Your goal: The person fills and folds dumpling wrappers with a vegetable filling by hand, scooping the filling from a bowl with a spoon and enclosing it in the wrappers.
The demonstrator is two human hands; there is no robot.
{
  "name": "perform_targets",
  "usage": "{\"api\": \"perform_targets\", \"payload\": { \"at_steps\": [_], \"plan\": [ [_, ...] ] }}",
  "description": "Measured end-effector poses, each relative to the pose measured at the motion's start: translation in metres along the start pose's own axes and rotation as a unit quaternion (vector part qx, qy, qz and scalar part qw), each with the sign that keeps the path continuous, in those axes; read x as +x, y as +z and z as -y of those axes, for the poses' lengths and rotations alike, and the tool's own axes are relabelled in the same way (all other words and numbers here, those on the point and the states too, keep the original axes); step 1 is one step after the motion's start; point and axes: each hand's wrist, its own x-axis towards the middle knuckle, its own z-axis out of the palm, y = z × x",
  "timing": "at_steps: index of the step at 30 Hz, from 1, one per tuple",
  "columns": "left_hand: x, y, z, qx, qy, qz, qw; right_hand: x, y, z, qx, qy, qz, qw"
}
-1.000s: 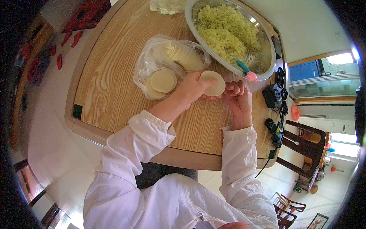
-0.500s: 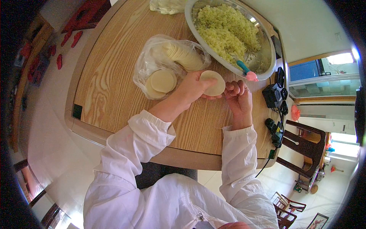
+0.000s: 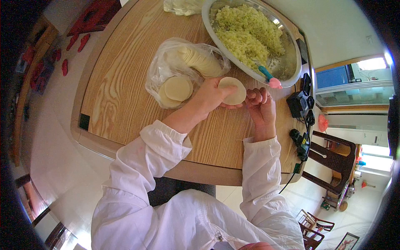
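Observation:
Pinched in my left hand (image 3: 208, 95) is a round, pale dumpling wrapper (image 3: 233, 92), its thumb lying on top and fingers underneath. Close against the wrapper's right edge, my right hand (image 3: 261, 104) has its fingers curled closed; what they hold, if anything, is hidden. Left of my hands, a clear plastic bag (image 3: 155, 75) lies opened around a fanned row of wrappers (image 3: 201, 61) and a few flat loose ones (image 3: 178, 88). Beyond them stands a large metal bowl (image 3: 291, 62) of shredded pale-green filling (image 3: 246, 35). A utensil with a teal and pink handle (image 3: 268, 76) leans on its rim.
Black adapters and cables (image 3: 298, 104) line the right edge of the wooden table (image 3: 121, 83). Another plastic bag (image 3: 182, 6) lies at the far edge. A dark wooden chair (image 3: 333, 162) stands to the right. Red slippers (image 3: 83, 41) are on the floor at left.

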Motion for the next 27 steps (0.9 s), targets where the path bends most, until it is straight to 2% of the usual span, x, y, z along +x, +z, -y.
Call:
{"api": "perform_targets", "payload": {
  "at_steps": [12, 15, 18, 27],
  "plan": [
    [0.0005, 0.0001, -0.0001, 0.002, 0.003, 0.001, 1.0, 0.0002, -0.003, 0.0005, 0.015, 0.008, -0.001, 1.0],
    [0.0007, 0.0, 0.0007, -0.007, 0.002, 0.0, 1.0, -0.0016, -0.0002, 0.0009, -0.042, 0.005, 0.036, 0.998],
    [0.0006, 0.0003, 0.0001, -0.008, 0.001, -0.005, 1.0, -0.0003, -0.0012, 0.0003, 0.01, 0.005, -0.005, 1.0],
    [-0.0018, 0.0016, -0.0019, -0.003, 0.005, -0.005, 1.0, -0.0009, 0.001, -0.0003, 0.002, -0.002, -0.012, 1.0]
  ]
}}
